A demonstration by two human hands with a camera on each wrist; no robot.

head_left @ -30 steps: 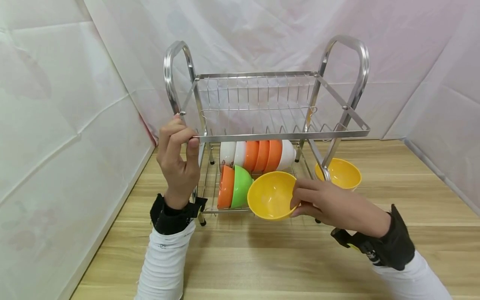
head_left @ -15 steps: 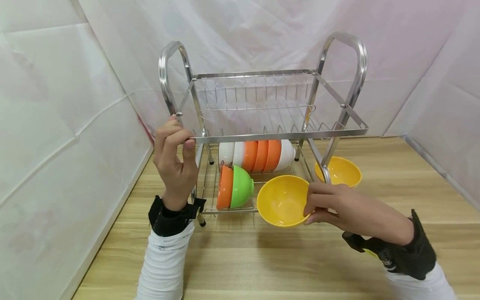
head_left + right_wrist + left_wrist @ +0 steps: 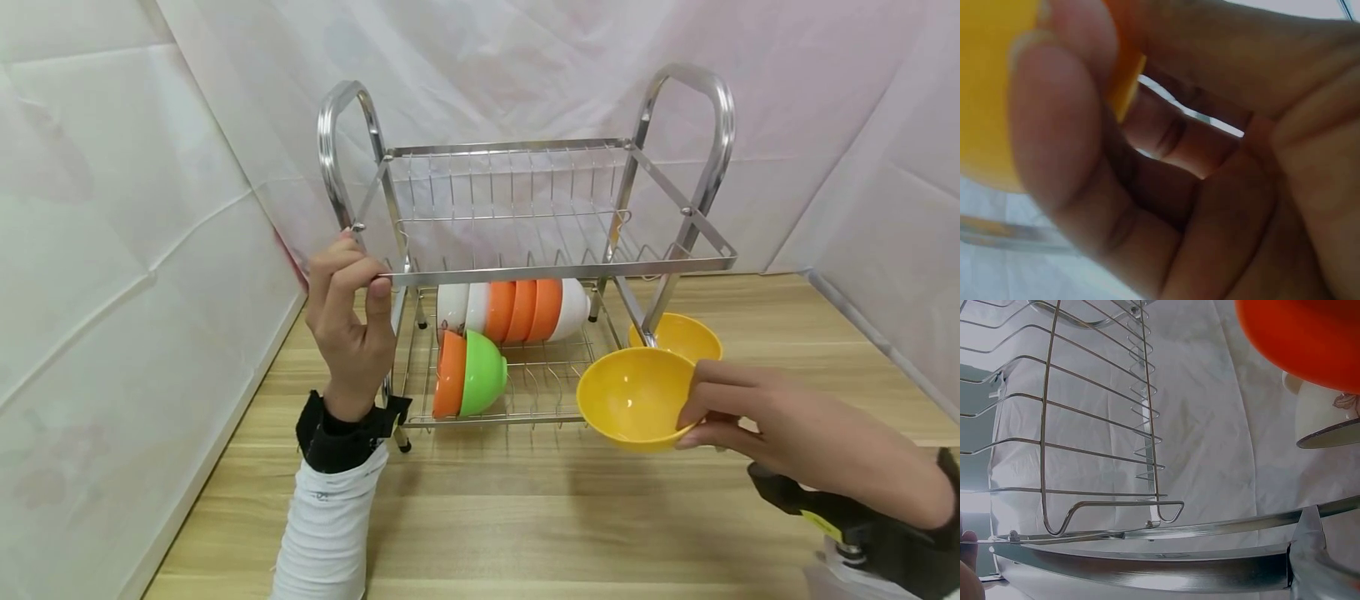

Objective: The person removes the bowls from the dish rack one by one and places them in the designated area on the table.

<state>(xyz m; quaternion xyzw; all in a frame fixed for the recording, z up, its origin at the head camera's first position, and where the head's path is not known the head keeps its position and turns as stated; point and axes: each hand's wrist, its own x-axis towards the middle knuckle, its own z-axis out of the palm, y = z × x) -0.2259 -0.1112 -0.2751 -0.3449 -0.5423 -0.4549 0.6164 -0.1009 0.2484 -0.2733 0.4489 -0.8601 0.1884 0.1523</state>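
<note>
In the head view, my right hand (image 3: 787,421) pinches the right rim of a yellow bowl (image 3: 633,398), its hollow side facing up toward me. That bowl is held in front of the lower right corner of a two-tier metal dish rack (image 3: 540,273). My left hand (image 3: 348,321) grips the front left corner of the rack's upper tier. On the lower tier an orange bowl (image 3: 448,375) and a green bowl (image 3: 482,373) stand on edge in front. Behind them is a row of white and orange bowls (image 3: 525,312). The right wrist view shows fingertips (image 3: 1054,125) on the yellow rim.
Another yellow bowl (image 3: 684,340) sits on the wooden table (image 3: 480,525) to the right of the rack, partly covered by the held one. The upper tier (image 3: 517,187) holds no dishes. White cloth (image 3: 135,250) walls the table at the back and sides.
My right hand has carried the yellow bowl to the right, away from the green bowl, uncovering the lower tier's wires. My left hand keeps its grip on the rack.
</note>
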